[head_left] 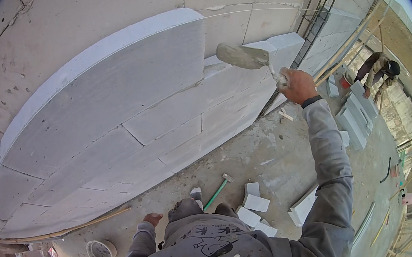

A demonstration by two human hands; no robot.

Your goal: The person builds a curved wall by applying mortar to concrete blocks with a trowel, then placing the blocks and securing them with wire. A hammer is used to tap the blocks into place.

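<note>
My right hand [297, 86] is wrapped round the handle of a trowel [243, 57], raised at the far side of the wall. Grey mortar coats its broad blade. Behind the blade runs the lower step of a pale block wall [165, 123], between the large upper block [120, 65] and a block at the corner [286, 43]. My left hand [153, 219] hangs low beside my body, apart from the wall. Its fingers are too small and partly hidden to read. A bucket with grey mortar [101, 252] stands on the floor below it.
A green-handled hammer [217, 191] and cut blocks [255, 202] lie near my feet. Another block [303, 206] lies under my right arm. Further right, a person [378, 70] bends over stacked blocks [355, 119]. A thin string [263, 7] crosses above the wall, near upright rebar [313, 25].
</note>
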